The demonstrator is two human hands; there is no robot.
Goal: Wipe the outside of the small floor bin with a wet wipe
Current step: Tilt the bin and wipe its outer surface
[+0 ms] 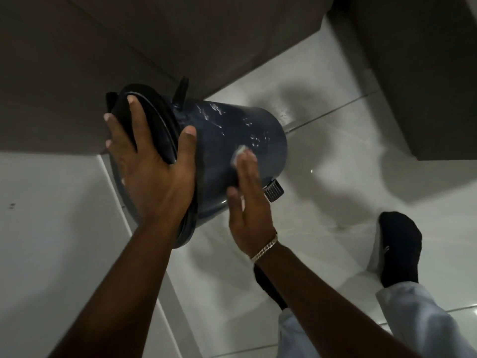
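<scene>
A small dark blue floor bin (227,133) is tilted on its side off the floor, black lid end towards me on the left, base to the right. Wet streaks shine on its wall. My left hand (152,164) grips the lid end, fingers spread over the black lid (154,109), thumb on the bin wall. My right hand (247,202) lies flat against the bin's side and presses a pale wet wipe (241,153) under its fingertips. A black foot pedal (275,191) sticks out near the base, beside my right hand.
Glossy pale floor tiles (335,177) lie below. A brown cabinet (77,60) fills the upper left, another brown unit (426,73) the upper right. A white surface (51,228) is at the left. My feet in black socks (398,249) stand at the lower right.
</scene>
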